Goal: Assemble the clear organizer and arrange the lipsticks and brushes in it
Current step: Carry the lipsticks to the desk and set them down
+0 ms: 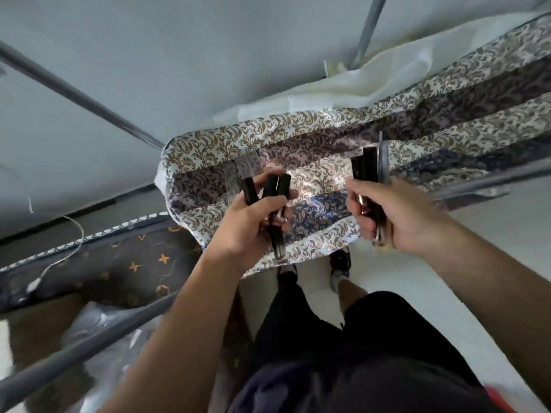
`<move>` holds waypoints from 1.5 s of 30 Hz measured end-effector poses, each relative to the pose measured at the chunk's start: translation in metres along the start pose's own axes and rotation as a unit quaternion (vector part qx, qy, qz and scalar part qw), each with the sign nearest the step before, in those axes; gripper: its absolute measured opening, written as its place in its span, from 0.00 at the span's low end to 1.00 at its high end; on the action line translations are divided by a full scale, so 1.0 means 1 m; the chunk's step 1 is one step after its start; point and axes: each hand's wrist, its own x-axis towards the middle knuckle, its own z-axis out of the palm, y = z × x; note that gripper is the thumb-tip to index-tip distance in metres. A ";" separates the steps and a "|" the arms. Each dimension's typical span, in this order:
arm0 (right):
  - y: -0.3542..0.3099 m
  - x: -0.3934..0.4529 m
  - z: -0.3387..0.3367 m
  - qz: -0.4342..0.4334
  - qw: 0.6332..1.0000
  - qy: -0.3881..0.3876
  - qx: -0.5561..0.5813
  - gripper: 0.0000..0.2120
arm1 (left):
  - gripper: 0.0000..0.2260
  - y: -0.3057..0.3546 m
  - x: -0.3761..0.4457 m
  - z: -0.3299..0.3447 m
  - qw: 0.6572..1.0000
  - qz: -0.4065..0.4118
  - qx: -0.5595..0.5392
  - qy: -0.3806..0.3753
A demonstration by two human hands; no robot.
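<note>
Two hands hover over the near corner of a table draped in a patterned cloth (208, 150), each clutching a bundle of dark tubes. The left hand (247, 231) has its fingers curled round three black lipsticks (275, 201), which fan upward out of the fist, their lower ends poking out below the palm. The right hand (396, 219) is clenched round a second cluster of lipsticks (368, 174), held upright and close together; a thin grey brush handle (383, 162) rises just beside them, though the blur makes it hard to tell whether the fingers grip it too. A clear organizer piece (238, 171) lies on the cloth near the left corner, just behind the left hand's tubes, its edges barely visible against the pattern. A cream cloth (343, 81) lies along the far edge. Below the table edge show the person's dark shorts (372, 338) and shoes (340, 260) on a pale floor.
</note>
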 end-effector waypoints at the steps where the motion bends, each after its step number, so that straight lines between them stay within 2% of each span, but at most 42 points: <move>1: 0.006 -0.018 0.003 -0.009 1.000 0.004 0.005 0.13 | 0.20 0.000 -0.012 0.005 1.000 -0.015 0.005 -0.008; 5: 0.041 -0.087 0.016 -0.057 0.997 0.057 -0.008 0.16 | 0.18 -0.004 -0.052 0.024 0.994 -0.067 0.048 -0.067; 9: 0.083 -0.151 0.023 -0.094 0.980 0.159 0.079 0.15 | 0.21 -0.010 -0.071 0.055 0.980 -0.098 0.124 -0.123; 14: 0.137 -0.231 0.014 -0.137 0.935 0.265 0.194 0.14 | 0.18 -0.030 -0.071 0.114 0.950 -0.126 0.231 -0.166; 18: 0.194 -0.306 0.000 -0.168 0.887 0.349 0.252 0.17 | 0.18 -0.072 -0.082 0.178 0.907 -0.169 0.284 -0.260; 23: 0.285 -0.398 -0.013 -0.230 0.806 0.421 0.347 0.21 | 0.18 -0.165 -0.132 0.260 0.842 -0.212 0.349 -0.353; 27: 0.358 -0.471 -0.020 -0.259 0.745 0.469 0.399 0.22 | 0.20 -0.257 -0.195 0.319 0.766 -0.246 0.392 -0.446; 33: 0.459 -0.580 -0.024 -0.274 0.640 0.556 0.454 0.20 | 0.22 -0.388 -0.291 0.377 0.692 -0.272 0.435 -0.508; 36: 0.492 -0.623 -0.021 -0.285 0.583 0.586 0.485 0.15 | 0.22 -0.440 -0.331 0.401 0.648 -0.286 0.460 -0.536; 38: 0.508 -0.645 -0.020 -0.308 0.532 0.605 0.506 0.15 | 0.21 -0.477 -0.353 0.416 0.617 -0.301 0.473 -0.551; 41: 0.527 -0.668 -0.023 -0.286 0.493 0.626 0.532 0.21 | 0.20 -0.535 -0.385 0.437 0.567 -0.318 0.495 -0.576; 45: 0.558 -0.689 -0.032 -0.284 0.427 0.640 0.572 0.17 | 0.20 -0.613 -0.431 0.465 0.502 -0.341 0.508 -0.611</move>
